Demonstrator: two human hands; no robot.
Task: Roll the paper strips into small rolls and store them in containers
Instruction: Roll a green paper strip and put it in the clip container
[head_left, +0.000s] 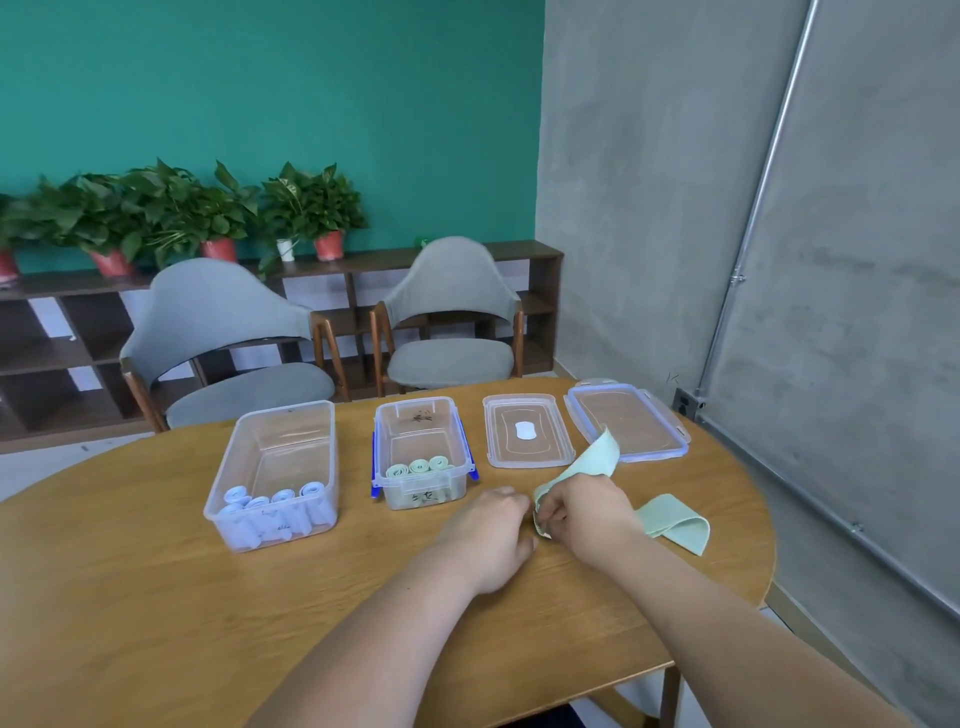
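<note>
**Stock on the surface, as I read it from the head view**

- Right hand (587, 512): fingers curled, pinching the partly rolled end of a green strip (589, 462) just above the surface (156, 597). The free end of the strip rises up and away toward the lids.
- Left hand (488, 530): fingers curled, knuckles up, right against the rolled end. I cannot tell whether it grips the strip or only touches it.
- Green piece (675, 519): lies folded flat beside the right wrist. I cannot tell whether it is the same strip or a second one.
- Left bin (275, 415): clear and open, with pale blue rolls (275, 501) at its near end.
- Middle bin (421, 415): clear with blue latches, holding three green rolls (418, 466) in a row.
- Plain lid (527, 452): lies flat, right of the middle bin.
- Blue-rimmed lid (628, 423): lies flat, furthest right, partly behind the raised strip.
</note>
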